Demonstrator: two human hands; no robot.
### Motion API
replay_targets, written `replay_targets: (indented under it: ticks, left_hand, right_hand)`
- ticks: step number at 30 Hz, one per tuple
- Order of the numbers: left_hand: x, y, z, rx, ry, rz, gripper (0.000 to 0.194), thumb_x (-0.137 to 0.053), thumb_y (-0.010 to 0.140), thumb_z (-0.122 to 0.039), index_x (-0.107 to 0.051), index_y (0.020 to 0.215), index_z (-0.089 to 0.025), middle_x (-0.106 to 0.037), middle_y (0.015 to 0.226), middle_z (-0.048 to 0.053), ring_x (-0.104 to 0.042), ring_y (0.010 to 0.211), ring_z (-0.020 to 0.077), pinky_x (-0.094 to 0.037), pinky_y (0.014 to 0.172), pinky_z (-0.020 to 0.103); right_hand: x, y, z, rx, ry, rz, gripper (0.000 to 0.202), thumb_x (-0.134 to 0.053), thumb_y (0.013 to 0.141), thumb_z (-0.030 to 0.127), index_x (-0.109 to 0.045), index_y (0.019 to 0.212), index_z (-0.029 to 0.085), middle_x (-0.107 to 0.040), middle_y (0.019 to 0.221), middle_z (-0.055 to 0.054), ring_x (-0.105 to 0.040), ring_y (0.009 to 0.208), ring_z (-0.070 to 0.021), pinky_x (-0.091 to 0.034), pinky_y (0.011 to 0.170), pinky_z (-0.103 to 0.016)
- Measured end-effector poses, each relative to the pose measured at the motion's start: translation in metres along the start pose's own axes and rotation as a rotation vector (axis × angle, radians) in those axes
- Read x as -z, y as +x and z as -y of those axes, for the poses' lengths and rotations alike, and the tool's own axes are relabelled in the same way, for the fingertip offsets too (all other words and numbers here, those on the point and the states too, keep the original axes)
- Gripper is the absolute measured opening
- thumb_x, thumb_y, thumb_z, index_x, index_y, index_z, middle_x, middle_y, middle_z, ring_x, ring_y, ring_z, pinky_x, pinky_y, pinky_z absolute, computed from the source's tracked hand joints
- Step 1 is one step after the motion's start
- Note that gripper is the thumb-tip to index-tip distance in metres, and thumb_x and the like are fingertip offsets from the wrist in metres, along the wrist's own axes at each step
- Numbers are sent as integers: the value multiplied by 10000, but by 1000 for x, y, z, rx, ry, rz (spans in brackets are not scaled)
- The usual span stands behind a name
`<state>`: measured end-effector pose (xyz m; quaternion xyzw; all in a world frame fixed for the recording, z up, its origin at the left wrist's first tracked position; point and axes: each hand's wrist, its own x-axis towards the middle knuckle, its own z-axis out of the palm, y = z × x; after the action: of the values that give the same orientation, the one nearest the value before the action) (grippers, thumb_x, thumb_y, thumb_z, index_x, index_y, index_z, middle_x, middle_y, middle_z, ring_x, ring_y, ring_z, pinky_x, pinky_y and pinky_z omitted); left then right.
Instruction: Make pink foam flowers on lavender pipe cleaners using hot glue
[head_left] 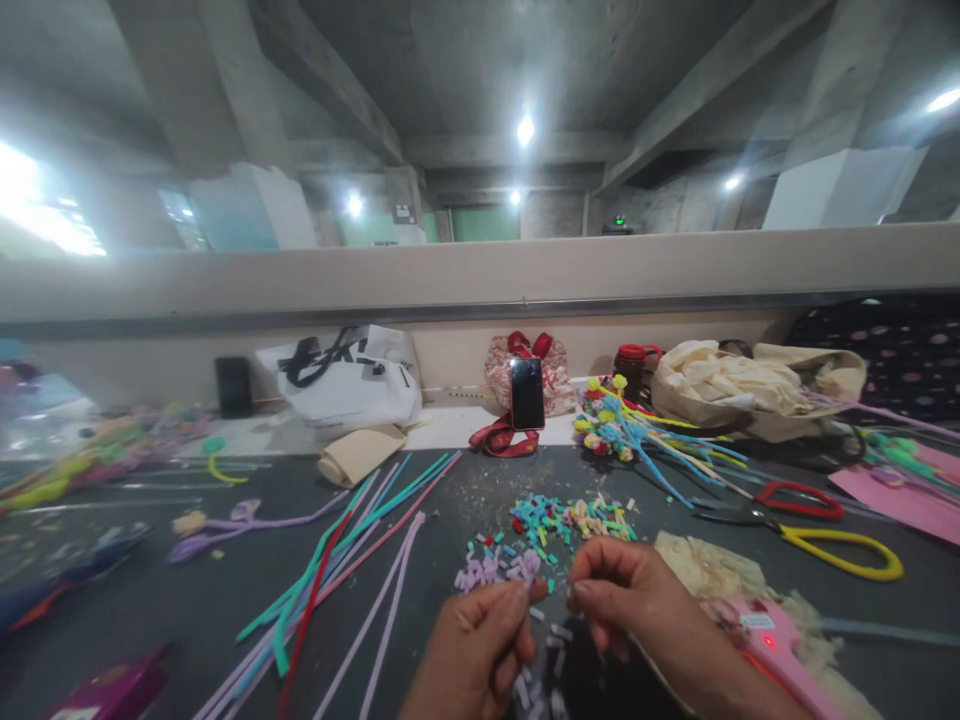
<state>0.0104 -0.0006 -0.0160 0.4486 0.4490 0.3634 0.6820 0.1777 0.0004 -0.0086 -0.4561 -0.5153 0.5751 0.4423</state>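
Note:
My left hand (480,645) is closed in a pinch near the bottom middle, thumb against forefinger. Beside it, my right hand (626,595) also pinches, its fingertips curled toward the left one. A small gap separates the two hands, and whatever lies between either set of fingertips is too small or hidden to make out. Just beyond them are short cut pieces of lilac pipe cleaner (495,568) and a pile of blue and teal pieces (544,515). More pale pieces (557,632) lie between and below the hands.
Long pipe cleaners (315,580) lie left on the dark table. At right are scissors (757,513) with red and yellow handles, a pink glue gun (780,640) with a lit red light, and a pipe-cleaner bundle (622,420). A phone (526,393) and white bag (352,380) stand behind.

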Motion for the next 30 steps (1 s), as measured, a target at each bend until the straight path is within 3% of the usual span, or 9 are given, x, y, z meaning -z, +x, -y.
replay_targets:
  ticks: [6,10,15,23,30]
  left_hand:
    - [2,5,2,110,-62,33,330,-604,628,-458,-551,556,-140,-469,308,-49,-304,225,30,-138,281,157]
    - [-2,5,2,92,-77,-6,265,-651,601,-383,-566,619,-133,-572,431,-31,-397,254,35,-226,261,143]
    - [-5,6,6,48,-75,-26,307,-681,547,-391,-590,651,-117,-593,494,-16,-495,336,69,-311,282,145]
    - [-7,8,12,30,-76,0,317,-668,550,-417,-536,614,-137,-589,466,-18,-443,287,51,-278,269,145]
    - [-3,12,14,115,-85,29,357,-640,579,-476,-532,593,-136,-537,358,-25,-368,241,31,-233,272,126]
  right_hand:
    - [1,2,1,36,-17,-19,185,-614,665,292,-541,596,137,-488,421,65,-401,344,-41,-261,342,-151]
    - [-4,3,-4,-14,20,3,291,-622,648,406,-529,590,136,-491,468,62,-404,327,-30,-231,318,-145]
    - [-13,4,-17,-87,67,-25,317,-616,660,425,-501,594,137,-470,428,77,-377,288,-14,-207,310,-134]
    - [-19,4,-24,-88,48,-29,354,-605,648,480,-495,612,146,-494,421,67,-367,291,-21,-190,306,-139]
    - [-23,1,-15,-60,132,-40,316,-621,639,432,-522,630,131,-513,459,54,-364,310,-18,-200,315,-137]
